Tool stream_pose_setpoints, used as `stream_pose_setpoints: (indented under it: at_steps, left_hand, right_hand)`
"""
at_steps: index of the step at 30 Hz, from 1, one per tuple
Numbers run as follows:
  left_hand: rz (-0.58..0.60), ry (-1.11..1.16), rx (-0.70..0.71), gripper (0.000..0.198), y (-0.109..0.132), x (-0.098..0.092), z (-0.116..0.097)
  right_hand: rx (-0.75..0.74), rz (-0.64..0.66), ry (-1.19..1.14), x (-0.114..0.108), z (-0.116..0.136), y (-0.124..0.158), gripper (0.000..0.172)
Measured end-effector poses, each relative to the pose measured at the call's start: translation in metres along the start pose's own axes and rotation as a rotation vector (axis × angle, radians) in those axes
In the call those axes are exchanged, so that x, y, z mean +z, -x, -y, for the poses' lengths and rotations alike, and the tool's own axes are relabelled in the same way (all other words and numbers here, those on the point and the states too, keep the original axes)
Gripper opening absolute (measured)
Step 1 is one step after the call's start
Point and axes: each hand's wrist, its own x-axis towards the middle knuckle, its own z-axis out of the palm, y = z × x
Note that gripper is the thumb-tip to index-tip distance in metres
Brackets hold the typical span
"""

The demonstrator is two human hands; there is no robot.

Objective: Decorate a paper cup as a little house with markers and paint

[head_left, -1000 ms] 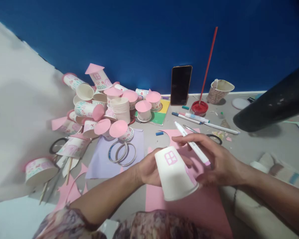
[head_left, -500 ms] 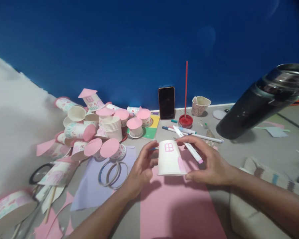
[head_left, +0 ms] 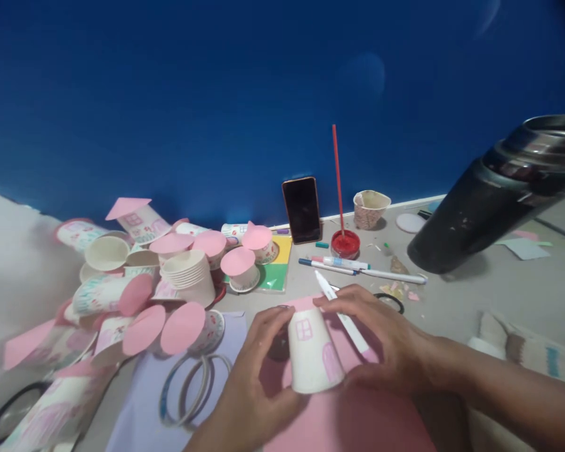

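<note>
Head view: paper cup (head_left: 313, 367) at lower centre of frame, narrow end up, tilted slightly, over pink sheet (head_left: 362, 420); contact with sheet unclear. Pink window (head_left: 304, 329) drawn on near wall, pink arched patch (head_left: 330, 364) toward right edge.

Left hand (head_left: 258, 376): curled round left side of cup, fingertips at upper left edge, thumb by lower left rim, grasp loose-looking. Right hand (head_left: 386, 342): fingertips at upper right of cup, thumb by lower right rim, white marker (head_left: 343, 317) gripped across the fingers.

Handling, judged: very light, thin-walled, easily dented by a mid-wall squeeze, smooth and perhaps slightly slippery. Best hold: wide rim and narrow end, probably stiffer than wall; fingers off pink ink, in case of smearing.

Left of centre: stacked cups (head_left: 195, 276), pink-roofed cups (head_left: 238, 261) around.
</note>
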Motion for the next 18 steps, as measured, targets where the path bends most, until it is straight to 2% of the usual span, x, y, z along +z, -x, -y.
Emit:
stream_pose_setpoints:
  at_steps: [3, 5, 8, 11, 14, 16, 18]
  left_hand:
    - [-0.244, -0.113, -0.004, 0.064, 0.000, 0.007, 0.011]
    - [-0.333, -0.283, 0.060, 0.060, 0.000, 0.010, 0.019]
    - [-0.298, -0.525, 0.213, 0.060, 0.000, 0.011, 0.025]
    - [-0.221, -0.624, 0.344, 0.067, -0.001, 0.010, 0.027]
    - [-0.183, -0.666, 0.424, 0.068, -0.002, 0.010, 0.027]
    - [-0.178, -0.621, 0.412, 0.066, -0.002, 0.011, 0.027]
    - [-0.226, -0.485, 0.308, 0.064, -0.003, 0.014, 0.026]
  right_hand:
    - [0.030, -0.072, 0.046, -0.005, -0.008, -0.001, 0.075]
    - [0.003, -0.121, 0.096, -0.007, -0.014, -0.003, 0.069]
    - [-0.087, -0.109, 0.167, -0.008, -0.021, -0.004, 0.071]
    - [-0.124, -0.099, 0.197, -0.007, -0.024, -0.005, 0.057]
    - [-0.090, -0.141, 0.216, -0.007, -0.025, -0.006, 0.042]
    - [-0.054, -0.178, 0.220, -0.007, -0.025, -0.006, 0.032]
    - [-0.016, -0.210, 0.204, -0.007, -0.024, -0.006, 0.029]
